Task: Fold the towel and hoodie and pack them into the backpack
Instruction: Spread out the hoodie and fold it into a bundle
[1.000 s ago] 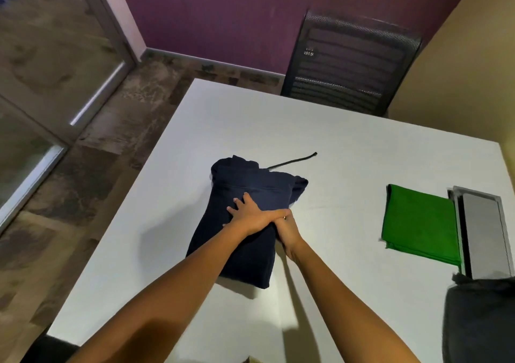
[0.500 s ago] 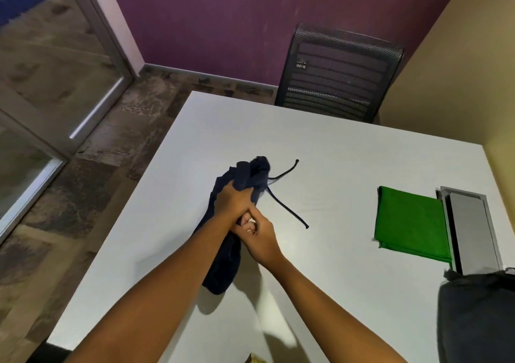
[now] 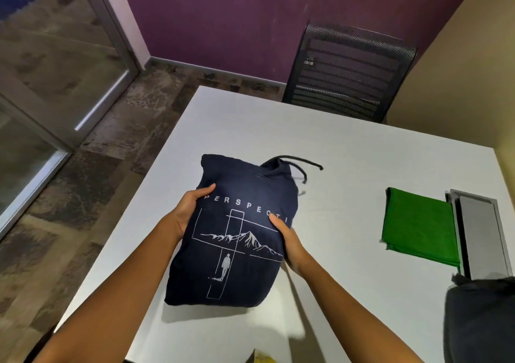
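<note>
1. Navy fabric is filling the middle of the view: the folded hoodie [image 3: 237,231] is being held up off the white table [image 3: 348,167], print side facing the camera, with its lower edge hanging close above the tabletop.
2. Both hands are gripping it from opposite sides. The left hand [image 3: 189,212] is clamping the left edge with its thumb lying across the front, and the right hand [image 3: 287,240] is pinching the right edge, thumb on the print.
3. Being soft and only squeezed at mid-height, the bundle is sagging below the hands, so I judge the lower folds could be slipping open if the grip is loosening during the carry.
4. Two drawstrings [image 3: 301,165] are dangling loose at the top right; they are likely to be snagging on a zip or trailing outside the bag.
5. The green towel [image 3: 420,229] is lying folded, well apart to the right, touching a grey recessed panel [image 3: 479,231] in the table.
6. What looks like the backpack [image 3: 479,321] is showing only as a dark mass at the lower right corner; its opening is hidden, so a blind push could be crumpling the hoodie against the rim.
7. Swinging rightward, the bundle could be dragging the towel out of its fold.
</note>
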Demonstrator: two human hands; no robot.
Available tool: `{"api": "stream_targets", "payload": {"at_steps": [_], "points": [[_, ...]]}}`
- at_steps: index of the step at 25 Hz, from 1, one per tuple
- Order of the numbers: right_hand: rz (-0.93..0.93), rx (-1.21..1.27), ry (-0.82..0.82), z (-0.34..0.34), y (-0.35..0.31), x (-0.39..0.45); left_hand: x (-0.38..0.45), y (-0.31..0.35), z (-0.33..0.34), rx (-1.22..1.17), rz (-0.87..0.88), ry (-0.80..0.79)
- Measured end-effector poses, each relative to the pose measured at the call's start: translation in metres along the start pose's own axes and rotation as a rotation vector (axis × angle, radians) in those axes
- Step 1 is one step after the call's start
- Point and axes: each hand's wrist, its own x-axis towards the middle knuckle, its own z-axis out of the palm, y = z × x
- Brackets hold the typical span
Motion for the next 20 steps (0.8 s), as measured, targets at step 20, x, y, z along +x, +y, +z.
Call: {"api": "stream_targets", "payload": {"at_steps": [20], "points": [[0.081, -0.632, 0.309, 0.002, 0.062, 0.045, 0.064, -0.087, 0.016, 1.365, 0.633, 0.418]]}}
